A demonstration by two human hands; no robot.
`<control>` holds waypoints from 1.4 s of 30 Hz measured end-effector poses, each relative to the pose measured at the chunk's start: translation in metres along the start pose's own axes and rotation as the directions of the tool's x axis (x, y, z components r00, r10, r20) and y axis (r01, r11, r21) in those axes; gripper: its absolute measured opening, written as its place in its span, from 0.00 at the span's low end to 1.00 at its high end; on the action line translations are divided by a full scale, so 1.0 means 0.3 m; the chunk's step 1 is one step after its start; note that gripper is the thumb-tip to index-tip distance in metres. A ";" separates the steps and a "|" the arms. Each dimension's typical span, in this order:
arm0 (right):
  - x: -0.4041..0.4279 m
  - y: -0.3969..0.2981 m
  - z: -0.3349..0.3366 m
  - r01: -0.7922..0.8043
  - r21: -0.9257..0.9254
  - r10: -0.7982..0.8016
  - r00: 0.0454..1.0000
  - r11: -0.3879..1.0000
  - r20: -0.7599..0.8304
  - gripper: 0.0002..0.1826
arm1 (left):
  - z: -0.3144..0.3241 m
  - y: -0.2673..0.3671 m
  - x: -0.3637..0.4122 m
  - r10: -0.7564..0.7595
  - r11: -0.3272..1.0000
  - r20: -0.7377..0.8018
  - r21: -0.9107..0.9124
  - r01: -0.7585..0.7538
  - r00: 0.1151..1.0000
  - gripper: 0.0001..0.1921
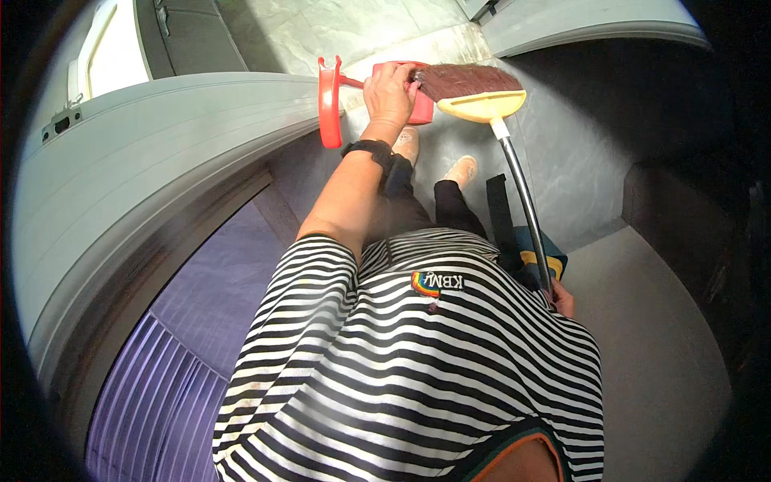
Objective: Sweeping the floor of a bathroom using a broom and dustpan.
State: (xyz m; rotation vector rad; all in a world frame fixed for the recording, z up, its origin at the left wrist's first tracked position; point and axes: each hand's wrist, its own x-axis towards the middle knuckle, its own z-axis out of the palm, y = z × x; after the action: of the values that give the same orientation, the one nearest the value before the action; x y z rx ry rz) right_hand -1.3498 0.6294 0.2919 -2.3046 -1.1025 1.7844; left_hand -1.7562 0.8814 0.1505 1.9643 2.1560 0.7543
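Observation:
My left hand [388, 93], with a dark band at the wrist, reaches forward to the left end of the broom's brown bristles [470, 81]. Its thumb and fingertips pinch the bristle ends. Beneath that hand is a red dustpan [424, 111], partly covered by it; a red handle piece [329, 105] stands to the left. The broom is raised, its yellow head [482, 107] tilted with the bristles pointing away from me. At my right side, my right hand [563, 299] grips the metal broom handle [524, 187]; my striped shirt hides part of this hand.
A pale door [181, 114] stands along the left, and another door panel [590, 24] is at the upper right. My shoes [462, 170] are on the grey tiled floor [560, 150]. A blue and yellow bag [557, 262] and a black strap [499, 208] are by my right side.

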 end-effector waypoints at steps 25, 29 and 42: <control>0.056 0.188 -0.055 -0.028 -0.006 0.027 0.986 1.000 -0.165 0.19 | 0.034 -0.133 -0.012 -0.362 0.926 0.262 0.214 0.311 0.895 0.09; 0.038 0.081 -0.033 -0.177 -0.126 0.155 0.974 0.976 -0.165 0.21 | 0.022 -0.125 -0.004 -0.525 0.847 0.276 0.264 0.462 0.805 0.10; 0.016 0.040 0.017 0.118 -0.154 -0.128 0.990 0.981 -0.053 0.19 | 0.052 -0.275 -0.038 -0.614 0.744 0.297 -0.092 0.661 0.732 0.07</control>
State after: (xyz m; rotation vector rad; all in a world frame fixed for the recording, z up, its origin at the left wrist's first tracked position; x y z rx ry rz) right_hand -1.3475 0.6211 0.2809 -2.2966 -1.3806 1.6266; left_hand -1.8220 0.8724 0.0980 1.0136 2.2676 0.5221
